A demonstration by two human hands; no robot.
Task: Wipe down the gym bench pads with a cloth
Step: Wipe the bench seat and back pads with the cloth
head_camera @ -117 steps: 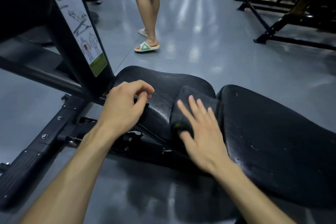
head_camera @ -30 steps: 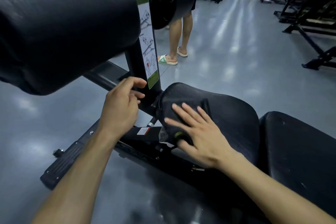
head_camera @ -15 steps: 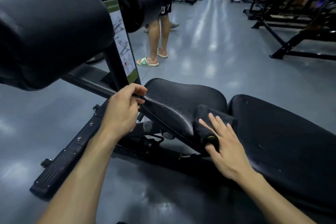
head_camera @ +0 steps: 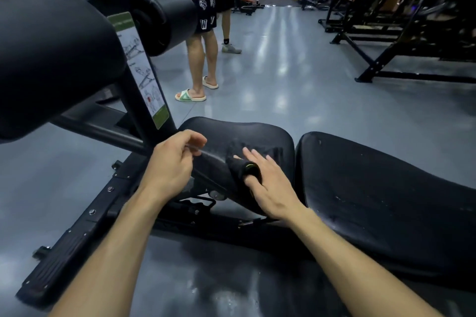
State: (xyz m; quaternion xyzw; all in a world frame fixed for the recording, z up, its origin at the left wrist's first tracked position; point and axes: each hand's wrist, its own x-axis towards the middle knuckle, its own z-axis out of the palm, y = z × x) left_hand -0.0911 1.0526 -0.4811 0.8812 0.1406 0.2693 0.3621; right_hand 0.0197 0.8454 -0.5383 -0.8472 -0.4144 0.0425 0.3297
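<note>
A black seat pad [head_camera: 247, 134] sits in the middle of the view, with the longer black back pad [head_camera: 373, 188] to its right. A dark cloth [head_camera: 238, 162] with a green tag lies on the seat pad's near left part. My right hand [head_camera: 268, 185] presses flat on the cloth, fingers straight and spread. My left hand [head_camera: 172, 162] rests at the seat pad's left edge beside the upright post, fingers loosely curled, thumb and forefinger close together; whether it holds the pad edge I cannot tell.
Black leg roller pads [head_camera: 56, 59] loom at upper left on a post with an instruction label [head_camera: 140, 69]. The bench's black frame [head_camera: 77, 234] runs along the grey floor. Two people stand behind, one in sandals [head_camera: 190, 95]. Machine frames [head_camera: 401, 41] stand at right.
My right hand has slid the cloth leftward from the seat pad's right edge onto its middle. The left hand stays by the post. The camera has tilted up slightly.
</note>
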